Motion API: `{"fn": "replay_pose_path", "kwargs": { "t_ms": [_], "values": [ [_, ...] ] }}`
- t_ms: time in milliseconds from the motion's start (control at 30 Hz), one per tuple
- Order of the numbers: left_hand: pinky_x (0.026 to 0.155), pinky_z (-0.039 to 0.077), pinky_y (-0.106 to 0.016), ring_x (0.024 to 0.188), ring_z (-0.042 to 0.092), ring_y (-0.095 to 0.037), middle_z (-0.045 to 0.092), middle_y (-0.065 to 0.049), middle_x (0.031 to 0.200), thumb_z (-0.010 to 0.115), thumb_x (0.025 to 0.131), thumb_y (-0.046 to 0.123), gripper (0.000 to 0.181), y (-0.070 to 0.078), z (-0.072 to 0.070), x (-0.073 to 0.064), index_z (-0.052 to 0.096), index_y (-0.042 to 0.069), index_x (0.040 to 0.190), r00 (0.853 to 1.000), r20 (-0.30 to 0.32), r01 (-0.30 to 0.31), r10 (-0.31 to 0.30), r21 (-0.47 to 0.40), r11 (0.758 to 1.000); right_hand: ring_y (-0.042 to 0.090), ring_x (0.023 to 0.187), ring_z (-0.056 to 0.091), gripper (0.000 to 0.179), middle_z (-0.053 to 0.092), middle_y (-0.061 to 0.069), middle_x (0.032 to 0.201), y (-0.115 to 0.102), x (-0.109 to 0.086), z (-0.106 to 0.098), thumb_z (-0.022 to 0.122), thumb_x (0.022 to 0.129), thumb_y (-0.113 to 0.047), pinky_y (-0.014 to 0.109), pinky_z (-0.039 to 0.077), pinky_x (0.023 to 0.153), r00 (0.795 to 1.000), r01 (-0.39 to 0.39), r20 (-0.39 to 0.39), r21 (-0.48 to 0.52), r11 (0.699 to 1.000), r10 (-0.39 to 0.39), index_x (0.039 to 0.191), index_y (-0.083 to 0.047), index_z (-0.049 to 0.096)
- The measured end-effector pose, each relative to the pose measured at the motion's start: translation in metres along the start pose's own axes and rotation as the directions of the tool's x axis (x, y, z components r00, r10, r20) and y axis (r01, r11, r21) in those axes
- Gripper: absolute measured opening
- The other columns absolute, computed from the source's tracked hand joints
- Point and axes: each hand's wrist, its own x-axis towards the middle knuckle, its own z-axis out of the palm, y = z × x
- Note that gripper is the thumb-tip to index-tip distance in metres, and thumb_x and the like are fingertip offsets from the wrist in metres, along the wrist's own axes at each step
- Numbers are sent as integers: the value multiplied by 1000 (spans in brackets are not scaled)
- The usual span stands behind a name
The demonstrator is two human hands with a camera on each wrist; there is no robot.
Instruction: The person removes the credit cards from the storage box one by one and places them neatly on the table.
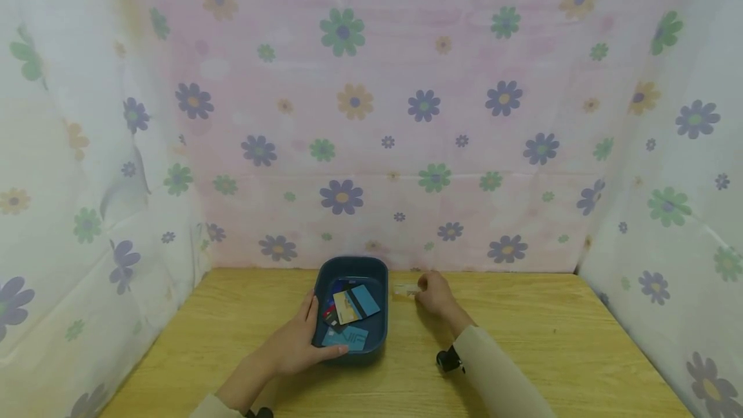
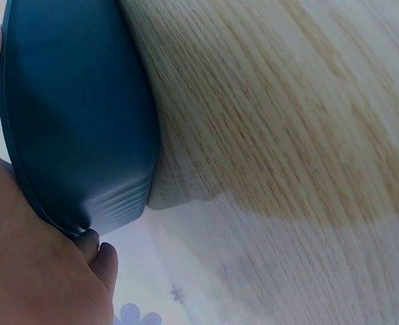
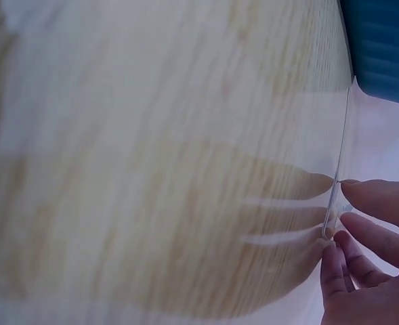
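A dark blue plastic bin (image 1: 383, 334) stands on the table with several cards inside. Among them are a cream-and-blue card (image 1: 348, 305) with a dark stripe and a light blue card (image 1: 346, 338) near the front. My left hand (image 1: 293, 342) holds the bin at its near left corner, thumb along the front rim and fingers on the left side. To the bin's right, my right hand (image 1: 436, 293) pinches a pale card (image 1: 405, 289) by its edge, low at the table. The right wrist view shows this card nearly edge-on between thumb and fingers.
The wooden table (image 1: 511, 340) has a glossy surface that reflects the hand in the right wrist view. Flower-printed cloth (image 1: 395, 115) hangs behind the table and along both sides. The bin stands close to the back cloth.
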Motion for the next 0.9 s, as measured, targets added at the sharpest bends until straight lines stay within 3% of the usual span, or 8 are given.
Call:
{"fn": "replay_pose_path", "kwargs": {
  "t_ms": [333, 533, 900],
  "values": [
    [105, 46, -58, 138, 45, -49, -3, -21, 170, 63, 82, 80, 129, -7, 5, 2, 6, -3, 162, 1000, 10, 5, -5, 14, 1000, 46, 112, 60, 25, 65, 25, 110, -2, -4, 1, 70, 83, 5, 55, 49, 99, 1000, 11, 5, -13, 1000, -10, 106, 14, 69],
    [107, 45, -58, 141, 42, -49, -3, -20, 171, 63, 81, 81, 129, -4, 7, 6, 7, -3, 162, 1000, 10, -18, 18, 15, 1000, 44, 107, 62, 25, 66, 24, 108, 2, -4, -2, 71, 81, 6, 55, 51, 96, 999, 28, -33, -33, 999, -30, 105, 13, 69],
    [108, 43, -59, 140, 42, -50, -1, -22, 170, 63, 82, 81, 129, -5, 3, 3, 8, -4, 162, 1000, -2, -6, 6, 16, 1000, 45, 116, 58, 29, 61, 27, 120, -14, -14, -5, 69, 89, 0, 55, 51, 98, 997, 69, -15, 0, 998, -69, 114, 13, 66]
  ]
}}
